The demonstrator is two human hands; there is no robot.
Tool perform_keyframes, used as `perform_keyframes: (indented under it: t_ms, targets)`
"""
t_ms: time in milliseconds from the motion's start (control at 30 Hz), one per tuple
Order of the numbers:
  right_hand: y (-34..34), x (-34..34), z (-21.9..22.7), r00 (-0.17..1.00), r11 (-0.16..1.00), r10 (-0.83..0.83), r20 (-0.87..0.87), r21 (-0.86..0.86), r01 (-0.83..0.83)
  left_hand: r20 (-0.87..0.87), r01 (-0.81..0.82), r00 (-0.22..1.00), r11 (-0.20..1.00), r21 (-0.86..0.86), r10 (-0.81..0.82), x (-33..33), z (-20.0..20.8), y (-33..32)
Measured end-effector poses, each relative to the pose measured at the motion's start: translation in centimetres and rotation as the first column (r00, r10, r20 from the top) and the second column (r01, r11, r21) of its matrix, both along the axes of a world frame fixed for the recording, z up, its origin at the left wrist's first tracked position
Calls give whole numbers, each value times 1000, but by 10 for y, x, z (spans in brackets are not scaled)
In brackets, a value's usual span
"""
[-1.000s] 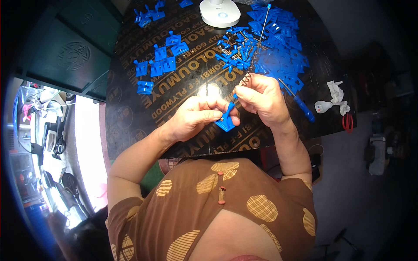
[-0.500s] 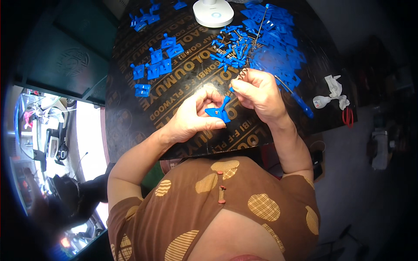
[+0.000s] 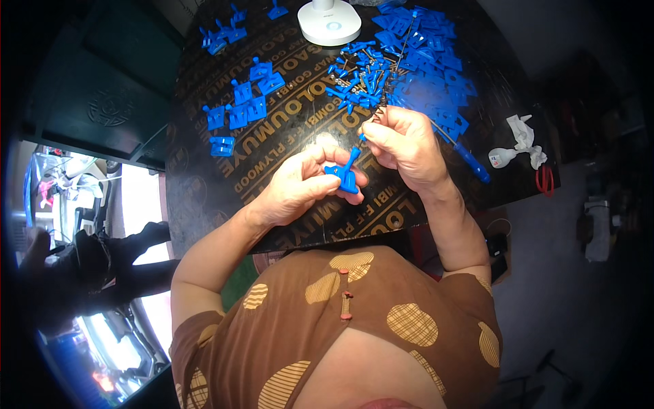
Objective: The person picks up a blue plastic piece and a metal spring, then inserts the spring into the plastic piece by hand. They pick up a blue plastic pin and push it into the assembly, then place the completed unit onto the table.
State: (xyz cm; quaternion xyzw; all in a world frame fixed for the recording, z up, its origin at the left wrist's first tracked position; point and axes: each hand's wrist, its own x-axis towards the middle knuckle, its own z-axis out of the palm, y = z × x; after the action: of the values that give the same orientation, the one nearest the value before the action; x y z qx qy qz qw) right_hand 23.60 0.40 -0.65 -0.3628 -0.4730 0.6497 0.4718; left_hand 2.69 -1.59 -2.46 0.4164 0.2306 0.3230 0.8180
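My left hand [image 3: 300, 178] is closed around a blue plastic part [image 3: 346, 178], a flat square base with a short post. The post tilts up and right toward my right hand [image 3: 405, 144]. Between that hand's thumb and forefinger is a small blue plastic piece [image 3: 362, 137], mostly covered by the fingers. Its lower end is close to the tip of the post; I cannot tell if they touch. Dark coiled springs [image 3: 383, 108] show just above the right fingertips. Past them lies a heap of small blue pegs with metal pins [image 3: 361, 71].
Flat blue plates [image 3: 436, 51] are piled at the far right, near a blue-handled screwdriver [image 3: 470, 162]. Blue assembled parts [image 3: 238, 114] stand in groups on the left. A white lamp base [image 3: 330, 26] is at the back. A white bottle [image 3: 503, 158] and red bands [image 3: 544, 181] lie right.
My left hand has turned the blue part, and its fingers now show beyond the base. The right hand keeps its pinch almost in place. At far left, a dark-clothed person has moved.
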Motion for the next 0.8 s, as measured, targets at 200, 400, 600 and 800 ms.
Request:
perform_keyframes:
  t_ms: [200,400,600,800]
  targets:
    - [0,0,-1,1000,1000,-4,9,-1,4,-5,31,1000,999,34,-31,1,4,-1]
    - [0,-1,1,1000,1000,8,12,-3,-8,24,22,999,1000,-4,-21,0,2,2]
    - [0,-4,-1,998,998,54,24,-44,-53,-2,-25,1000,999,-33,25,-5,0,3]
    - [-1,-6,-3,995,995,95,36,-46,-93,-7,-11,1000,999,-40,10,-6,-1,3]
